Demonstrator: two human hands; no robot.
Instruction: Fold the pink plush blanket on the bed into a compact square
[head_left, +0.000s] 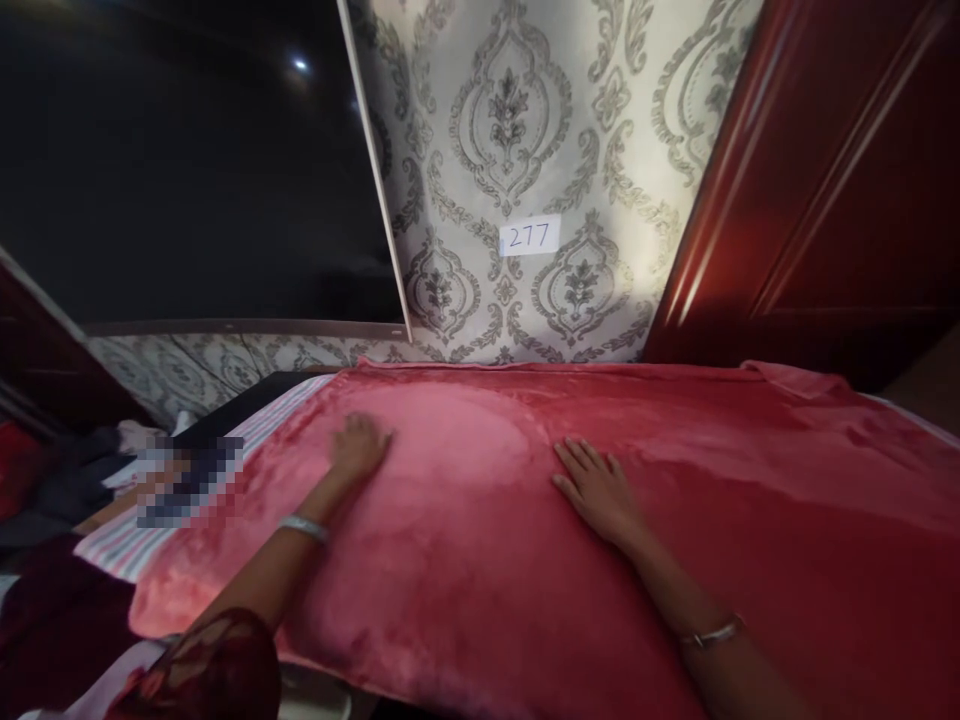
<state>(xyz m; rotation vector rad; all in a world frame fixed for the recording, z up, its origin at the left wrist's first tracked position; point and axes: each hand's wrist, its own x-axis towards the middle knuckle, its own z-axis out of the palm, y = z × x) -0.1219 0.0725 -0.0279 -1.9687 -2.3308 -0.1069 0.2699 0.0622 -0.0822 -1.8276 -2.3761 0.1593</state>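
Observation:
A red plush blanket lies spread over the surface before me, with a paler brushed patch between my hands. My left hand rests palm down on its left part, slightly blurred, fingers extended. Farther right, my right hand lies flat on the blanket with its fingers spread. Neither hand grips anything. A striped cloth shows from under the blanket along its left edge. At the upper right, one corner of the blanket is folded over.
A large dark television screen stands at the back left. Patterned wallpaper carries a paper label reading 277. A dark red wooden door or cabinet panel is at the right. Dark clothes lie at the far left.

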